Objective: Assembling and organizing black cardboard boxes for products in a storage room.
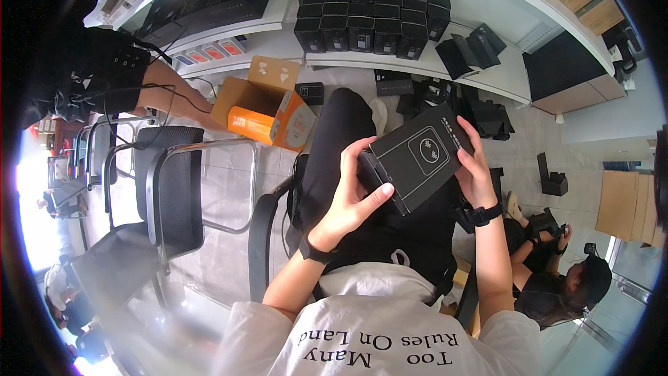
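Over my lap I hold a flat black box (416,157) with a white line drawing on its top face, tilted with its far right corner raised. My left hand (355,191) grips the left end, thumb on top near the front corner and fingers along the edge. On the opposite end, my right hand (476,167) has its fingers bent over the edge and top. What lies under the box is hidden. The left end looks like a closed flap or panel; I cannot tell whether it is loose.
Ahead, a white shelf (480,82) carries stacked black boxes (360,31). An open orange carton (296,122) stands on the floor at the left, by a black mesh chair (174,195). Black boxes litter the floor ahead. Another person (557,285) sits at the right; someone stands far left.
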Motion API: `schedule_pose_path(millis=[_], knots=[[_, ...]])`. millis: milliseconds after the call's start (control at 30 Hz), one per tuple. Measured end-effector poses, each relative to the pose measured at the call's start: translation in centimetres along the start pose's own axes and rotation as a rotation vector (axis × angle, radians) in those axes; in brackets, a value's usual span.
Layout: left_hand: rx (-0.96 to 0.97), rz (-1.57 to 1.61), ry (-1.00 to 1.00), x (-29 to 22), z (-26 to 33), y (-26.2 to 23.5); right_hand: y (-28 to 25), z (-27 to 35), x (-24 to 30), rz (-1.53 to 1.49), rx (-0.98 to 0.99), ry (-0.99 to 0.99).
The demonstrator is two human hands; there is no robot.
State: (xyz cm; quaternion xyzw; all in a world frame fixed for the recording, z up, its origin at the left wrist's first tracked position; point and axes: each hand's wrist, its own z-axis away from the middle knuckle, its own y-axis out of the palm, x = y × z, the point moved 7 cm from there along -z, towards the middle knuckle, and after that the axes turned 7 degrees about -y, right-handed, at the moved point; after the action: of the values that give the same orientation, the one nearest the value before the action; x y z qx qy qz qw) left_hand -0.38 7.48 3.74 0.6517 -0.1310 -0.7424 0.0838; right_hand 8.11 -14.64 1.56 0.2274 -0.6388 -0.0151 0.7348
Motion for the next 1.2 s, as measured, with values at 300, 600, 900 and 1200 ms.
schedule_pose_path(millis=[300, 600, 900, 1200], knots=[[0.053, 0.134, -0.096, -0.4, -0.1, 0.3, -0.5, -0.1, 0.0, 0.004, -0.032, -0.007], [-0.033, 0.105, -0.247, 2.1, -0.3, 0.0, -1.8, -0.5, -0.3, 0.258, -0.052, -0.138], [-0.028, -0.013, -0.207, 2.1, -0.2, 0.2, -2.4, -0.6, -0.3, 0.239, -0.087, -0.169], [-0.096, 0.064, -0.22, 2.9, -0.6, -0.1, -2.5, -0.7, 0.0, 0.343, -0.101, -0.24]])
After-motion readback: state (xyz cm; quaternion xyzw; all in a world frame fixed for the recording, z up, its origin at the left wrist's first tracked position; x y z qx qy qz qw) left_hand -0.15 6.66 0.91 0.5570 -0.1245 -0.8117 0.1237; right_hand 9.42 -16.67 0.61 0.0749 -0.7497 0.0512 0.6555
